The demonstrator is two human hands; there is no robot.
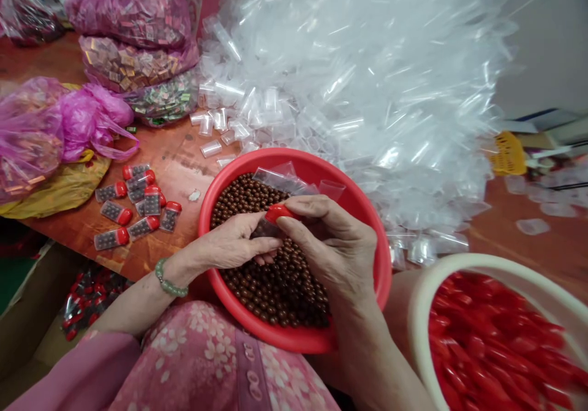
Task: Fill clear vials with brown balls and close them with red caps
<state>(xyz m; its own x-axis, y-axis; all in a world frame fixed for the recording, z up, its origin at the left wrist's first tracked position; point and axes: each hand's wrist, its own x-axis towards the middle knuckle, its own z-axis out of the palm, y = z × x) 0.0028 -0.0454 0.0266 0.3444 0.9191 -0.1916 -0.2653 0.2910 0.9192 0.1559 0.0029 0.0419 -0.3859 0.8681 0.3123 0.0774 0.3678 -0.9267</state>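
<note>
A red plastic bowl (370,227) rests on my lap, filled with small brown balls (271,288). Over it, my left hand (232,245) is closed around a small clear tube (263,230) holding brown balls. My right hand (335,245) pinches a red cap (278,212) against the tube's end. A few empty clear tubes (285,178) lie on the balls at the bowl's far side. A green bead bracelet (168,281) circles my left wrist.
Several filled, red-capped tubes (138,206) lie on the wooden table (177,160) to the left. A huge heap of empty clear tubes (367,80) rises behind the bowl. A white bowl of red caps (496,343) sits lower right. Pink bags (92,120) crowd the left; a box of filled tubes (87,297) stands below.
</note>
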